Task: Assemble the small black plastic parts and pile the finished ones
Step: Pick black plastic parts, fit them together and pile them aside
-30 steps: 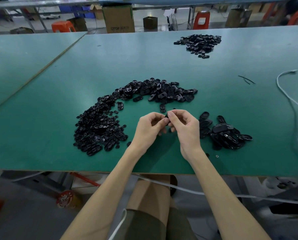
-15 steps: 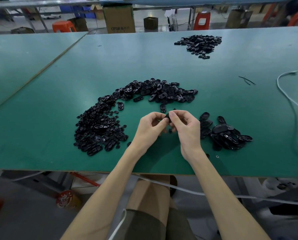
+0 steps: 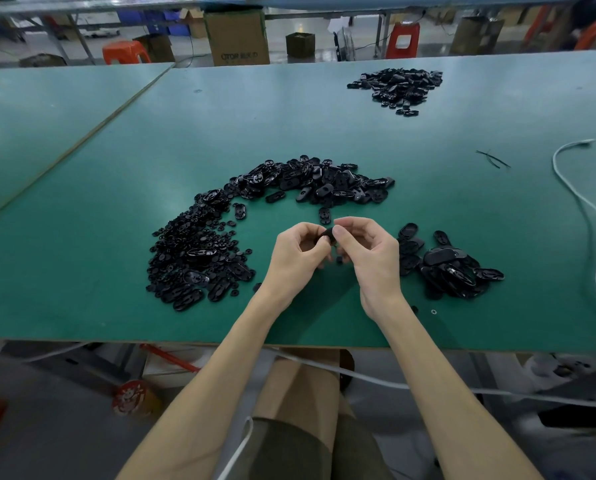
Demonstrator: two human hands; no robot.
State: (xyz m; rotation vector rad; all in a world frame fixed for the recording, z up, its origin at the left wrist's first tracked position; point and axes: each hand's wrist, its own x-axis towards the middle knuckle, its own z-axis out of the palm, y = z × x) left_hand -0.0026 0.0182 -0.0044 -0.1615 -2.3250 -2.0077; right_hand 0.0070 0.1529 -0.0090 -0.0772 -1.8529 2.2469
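Pinching one black part (image 3: pixel 328 236) between left hand (image 3: pixel 294 259) and right hand (image 3: pixel 374 263) fingers (image 3: pixel 339 233); four piles (image 3: pixel 199 258) nearby.

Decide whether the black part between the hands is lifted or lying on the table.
Lifted: the black part is pinched between the fingertips of the left hand and right hand, clear of the green table.

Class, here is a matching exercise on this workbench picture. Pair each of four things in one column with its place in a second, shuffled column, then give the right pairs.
Things
1. black part
2. white cable
3. cardboard box
4. far pile of parts

Places
A. on the floor beyond the table
B. lying along the table's right side
C. pinched between the left hand and the right hand
D. on the table, near its far edge

Pairs: 1-C, 2-B, 3-A, 4-D
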